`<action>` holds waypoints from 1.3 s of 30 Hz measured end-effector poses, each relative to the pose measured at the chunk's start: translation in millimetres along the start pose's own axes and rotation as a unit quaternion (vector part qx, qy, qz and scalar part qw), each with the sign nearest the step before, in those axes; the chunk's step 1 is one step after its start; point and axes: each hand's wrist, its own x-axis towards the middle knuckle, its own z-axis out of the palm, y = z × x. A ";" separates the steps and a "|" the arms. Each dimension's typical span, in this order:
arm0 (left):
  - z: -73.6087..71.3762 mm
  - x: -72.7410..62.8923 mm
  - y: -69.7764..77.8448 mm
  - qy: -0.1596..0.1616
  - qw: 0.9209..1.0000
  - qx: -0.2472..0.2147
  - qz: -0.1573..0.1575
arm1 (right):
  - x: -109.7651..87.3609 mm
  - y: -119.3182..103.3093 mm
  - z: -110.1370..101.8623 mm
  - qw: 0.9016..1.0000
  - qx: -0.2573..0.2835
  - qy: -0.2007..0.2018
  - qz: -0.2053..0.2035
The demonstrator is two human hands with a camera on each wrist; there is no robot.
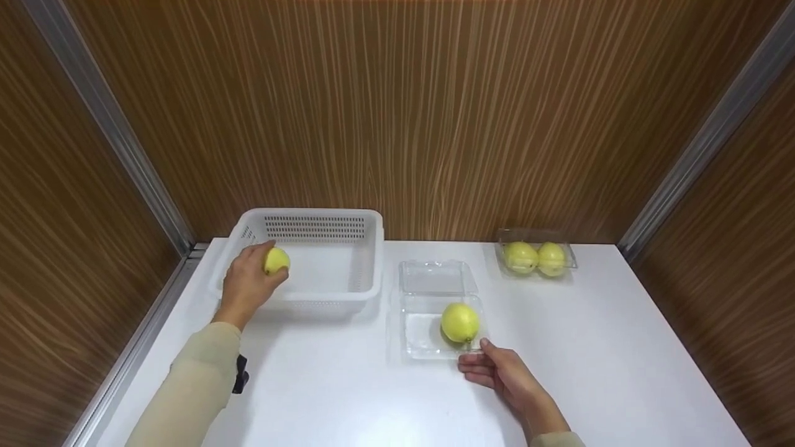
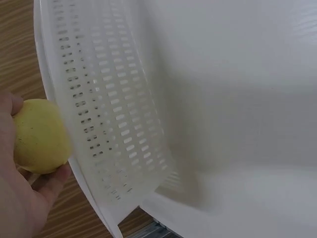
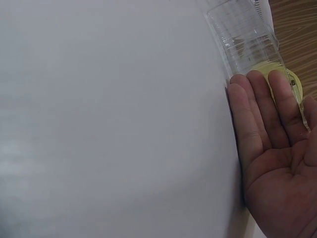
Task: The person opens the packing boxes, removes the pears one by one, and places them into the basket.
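Note:
My left hand grips a yellow lemon between thumb and fingers, over the left part of a white plastic basket. In the left wrist view the lemon shows beside the basket's perforated wall. A clear clamshell box lies with its lid folded back on the white table. One lemon sits in the right side of its base. At the box's front right corner, my right hand pinches the rim, thumb above and fingers along the outside.
At the back right stands another clear box holding two lemons. Wood-grain panels enclose the white table at the back and both sides, with metal strips at the corners.

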 end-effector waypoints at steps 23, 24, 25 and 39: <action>-14.7 3.4 -26.9 -0.079 0.994 0.066 -0.031 | -0.7 1.0 -0.1 1.000 0.000 0.003 -0.001; -13.8 2.8 -28.6 -0.082 0.994 0.066 -0.033 | -1.4 1.7 -0.7 1.000 0.000 0.002 0.000; -13.9 2.8 -29.5 -0.085 0.994 0.066 -0.036 | -1.5 1.9 -0.8 1.000 0.001 0.001 0.000; -9.9 2.9 -36.0 -0.117 0.990 0.077 -0.028 | -1.5 1.2 0.5 1.000 -0.010 0.006 -0.006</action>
